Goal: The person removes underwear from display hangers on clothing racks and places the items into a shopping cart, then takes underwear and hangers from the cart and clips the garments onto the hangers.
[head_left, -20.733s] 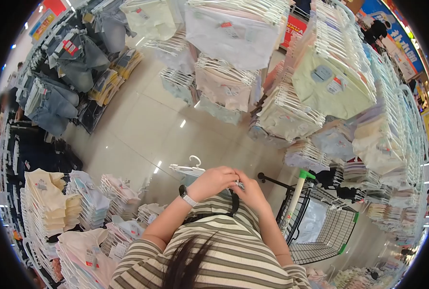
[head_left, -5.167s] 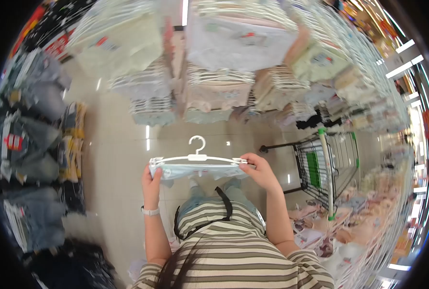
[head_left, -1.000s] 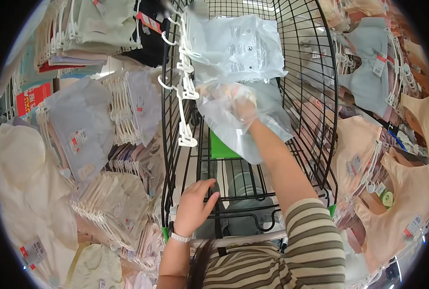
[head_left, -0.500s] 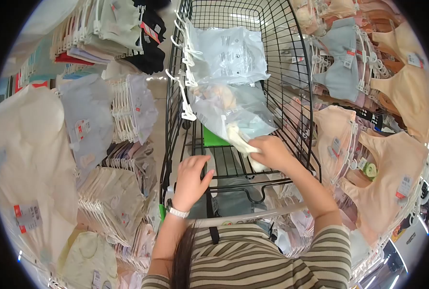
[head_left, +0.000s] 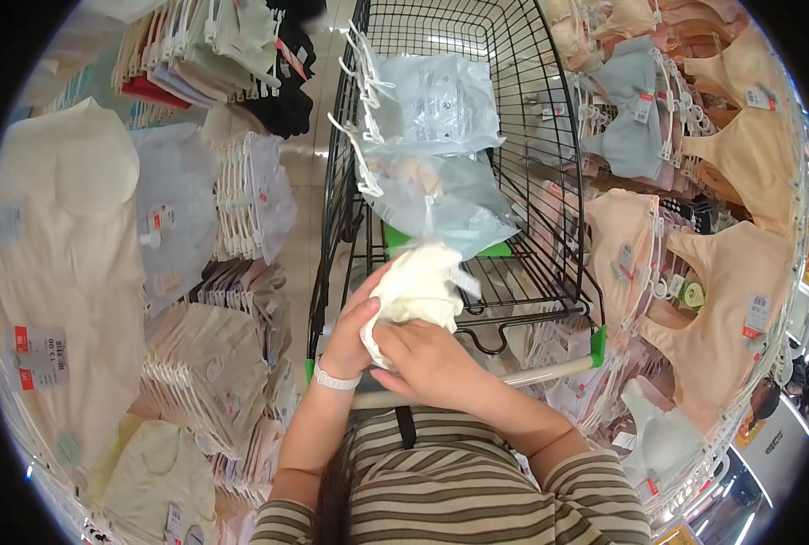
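A bunched cream-coloured garment (head_left: 423, 289) is held in front of me, above the near end of the shopping cart (head_left: 559, 282). My left hand (head_left: 348, 331) grips its left side, fingers partly behind the cloth. From below, my right hand (head_left: 432, 363) has its fingers closed on the lower part of the fabric. A white tag sticks out on the garment's right. Its exact kind cannot be made out. Beyond it in the cart lie clear plastic bags (head_left: 445, 104) with garments inside, and white hangers (head_left: 364, 154) stick out on their left.
Racks of hanging garments line both sides. Pale underwear (head_left: 209, 363) hangs at left, and peach bras (head_left: 713, 318) hang at right close to the cart. The cart's handle (head_left: 532, 374) crosses in front of my body. Tiled floor (head_left: 306, 209) shows left of the cart.
My right hand has brought the cream garment from the cart toward me, to the left. My left hand, free before, now grips it too.
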The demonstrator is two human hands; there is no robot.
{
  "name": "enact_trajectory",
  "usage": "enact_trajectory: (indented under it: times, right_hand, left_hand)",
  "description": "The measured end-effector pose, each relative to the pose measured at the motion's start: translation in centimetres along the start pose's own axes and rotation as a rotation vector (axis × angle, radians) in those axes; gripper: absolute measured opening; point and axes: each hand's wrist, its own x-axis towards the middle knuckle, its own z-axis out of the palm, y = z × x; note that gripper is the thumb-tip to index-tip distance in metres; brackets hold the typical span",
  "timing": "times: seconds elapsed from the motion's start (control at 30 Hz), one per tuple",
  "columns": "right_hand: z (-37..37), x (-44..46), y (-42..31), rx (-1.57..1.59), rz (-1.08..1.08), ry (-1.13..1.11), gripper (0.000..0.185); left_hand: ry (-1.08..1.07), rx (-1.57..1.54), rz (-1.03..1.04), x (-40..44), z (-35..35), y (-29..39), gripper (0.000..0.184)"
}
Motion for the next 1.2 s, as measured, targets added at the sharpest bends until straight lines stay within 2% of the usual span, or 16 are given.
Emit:
enact_trajectory:
  times: [0.13,0.27,0.33,0.43,0.5,0.57,0.63,0.77,0.9,1.0,1.13,1.2]
  right_hand:
    - [0.2,-0.8,-0.4,-0.036,-0.046,0.024,0.040]
    - [0.1,-2.3,-0.7,-0.013,0.042,-0.203,0.040]
    - [-0.1,-3.0,-0.8,0.017,0.072,-0.278,0.039]
    - [-0.7,-3.8,0.9,0.169,0.056,0.051,0.028]
    - [-1.8,-4.9,3.0,0.210,0.244,0.327,0.018]
    - [-2.6,-5.4,5.3,0.520,0.496,0.705,0.017]
    - [-4.0,-4.0,7.5,0.586,0.543,0.807,0.016]
    - [-3.6,2.5,12.6,0.458,0.487,0.395,0.031]
    - [-2.1,10.2,12.9,0.443,0.464,0.260,0.042]
    - [-0.7,13.2,13.3,0.280,0.309,0.108,0.048]
    - [-0.4,14.9,11.0,0.129,0.417,0.018,0.029]
    - [-1.2,14.7,8.6,0.050,0.354,0.065,0.021]
  left_hand:
    - [0.113,-0.022,0.032,-0.6,0.0,0.4,0.065]
    - [0.325,0.034,0.022,-0.8,0.5,0.5,0.060]
    - [0.324,0.036,0.062,-0.8,0.5,0.4,0.056]
    - [0.349,0.009,0.117,-0.5,0.6,0.4,0.052]
    - [0.367,0.018,0.146,-0.5,0.4,0.4,0.047]
    - [0.410,0.029,0.109,-0.3,-0.2,0.0,0.047]
    - [0.434,0.076,0.080,-0.3,-0.1,-0.2,0.044]
    - [0.389,0.201,0.035,0.0,0.3,-0.8,0.037]
    - [0.338,0.284,-0.040,0.0,0.2,-1.0,0.036]
    - [0.319,0.313,-0.066,-0.1,0.2,-0.9,0.035]
    - [0.287,0.336,-0.045,0.0,0.0,-0.6,0.033]
    - [0.289,0.358,-0.032,0.1,-0.3,-0.6,0.033]
